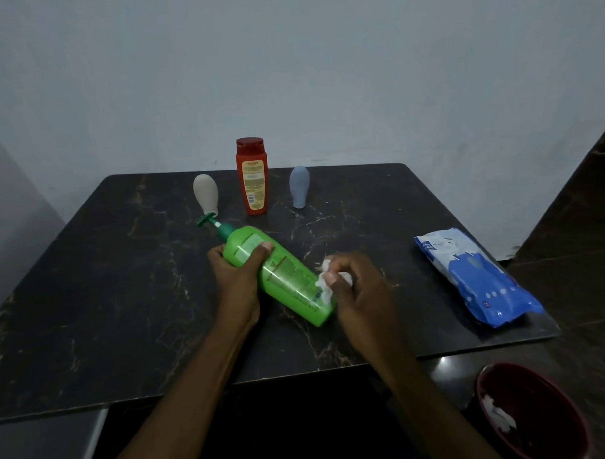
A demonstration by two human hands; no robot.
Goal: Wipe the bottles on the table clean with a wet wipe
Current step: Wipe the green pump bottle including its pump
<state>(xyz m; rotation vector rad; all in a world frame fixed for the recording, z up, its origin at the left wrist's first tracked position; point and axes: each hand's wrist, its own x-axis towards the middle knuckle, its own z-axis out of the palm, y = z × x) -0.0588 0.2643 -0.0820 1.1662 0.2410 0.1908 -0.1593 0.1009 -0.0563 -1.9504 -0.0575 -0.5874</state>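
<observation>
My left hand (239,278) grips a green pump bottle (289,281) near its shoulder and holds it tilted over the middle of the dark marble table (124,287), pump end pointing away and left. My right hand (356,289) pinches a crumpled white wet wipe (325,285) against the bottle's lower right side, near its base. At the back of the table stand a cream squeeze bottle (206,195) on its cap, a red-orange bottle (252,176) upright, and a grey-blue squeeze bottle (299,187) on its cap.
A blue and white wet wipe pack (474,275) lies flat at the table's right edge. Below the table's right front corner sits a dark red bin (530,413) with used white wipes inside. A pale wall stands behind the table.
</observation>
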